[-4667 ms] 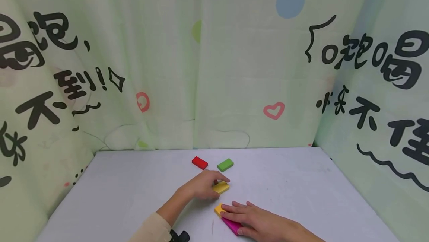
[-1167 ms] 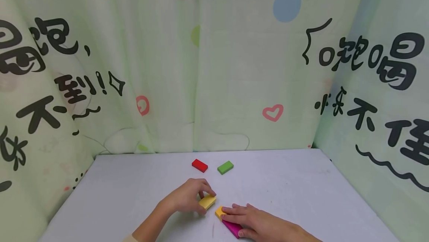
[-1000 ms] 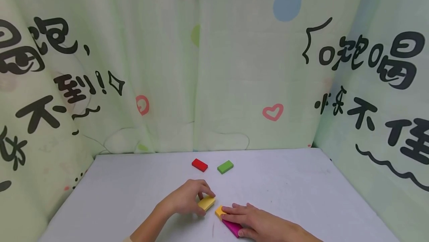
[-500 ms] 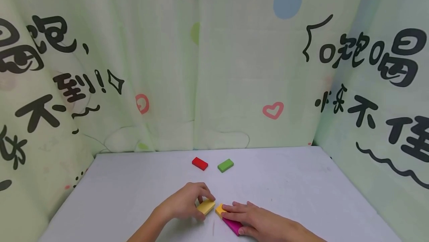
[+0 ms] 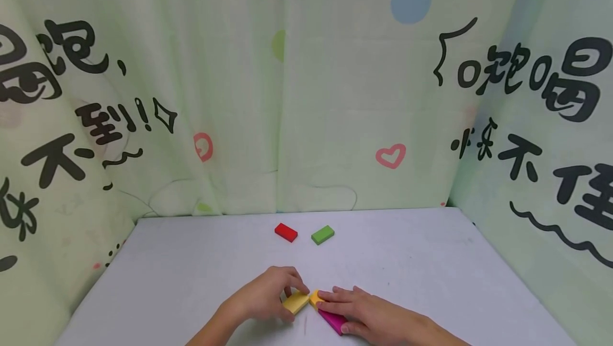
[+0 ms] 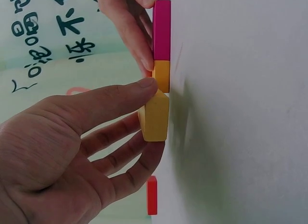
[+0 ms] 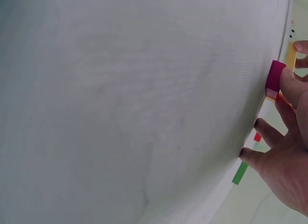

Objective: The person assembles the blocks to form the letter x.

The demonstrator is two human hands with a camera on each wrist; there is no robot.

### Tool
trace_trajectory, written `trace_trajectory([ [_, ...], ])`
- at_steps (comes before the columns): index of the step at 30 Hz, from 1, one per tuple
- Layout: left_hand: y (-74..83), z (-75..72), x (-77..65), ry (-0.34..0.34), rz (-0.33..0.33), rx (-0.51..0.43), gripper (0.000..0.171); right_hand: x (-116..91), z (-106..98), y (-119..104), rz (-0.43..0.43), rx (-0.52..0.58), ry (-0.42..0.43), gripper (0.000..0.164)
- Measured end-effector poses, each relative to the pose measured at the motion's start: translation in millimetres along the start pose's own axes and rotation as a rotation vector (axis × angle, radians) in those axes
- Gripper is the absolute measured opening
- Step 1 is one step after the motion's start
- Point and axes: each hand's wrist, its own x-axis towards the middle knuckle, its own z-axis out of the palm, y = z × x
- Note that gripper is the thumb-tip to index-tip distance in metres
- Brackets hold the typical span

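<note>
My left hand (image 5: 268,295) pinches a pale yellow block (image 5: 296,302) between thumb and fingers, low over the white table. In the left wrist view this yellow block (image 6: 157,118) is tilted, its end close to an orange block (image 6: 162,75); whether they touch I cannot tell. My right hand (image 5: 369,311) lies over the orange block (image 5: 314,298) and a magenta triangular-looking block (image 5: 331,321), which sit together. Its thumb presses the magenta block's near end, and its fingertips hold the orange one. From the right wrist, the magenta block (image 7: 275,75) shows beside the thumb.
A red block (image 5: 286,232) and a green block (image 5: 323,235) lie farther back on the white table (image 5: 191,261). Behind and at both sides hangs a pale green curtain (image 5: 330,122) with printed characters, meeting the table's edges.
The left hand has brought the yellow block from farther back toward me and to the left, then slightly right, up beside the orange block. The right hand has stayed in place.
</note>
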Motion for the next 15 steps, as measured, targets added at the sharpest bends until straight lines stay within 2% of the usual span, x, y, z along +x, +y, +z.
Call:
trace_trajectory([
  [15,0.0,9.3,-4.4,-0.032,0.008,0.019,0.043,-0.3,-1.6,-0.9,0.0,0.005,-0.005,0.054],
])
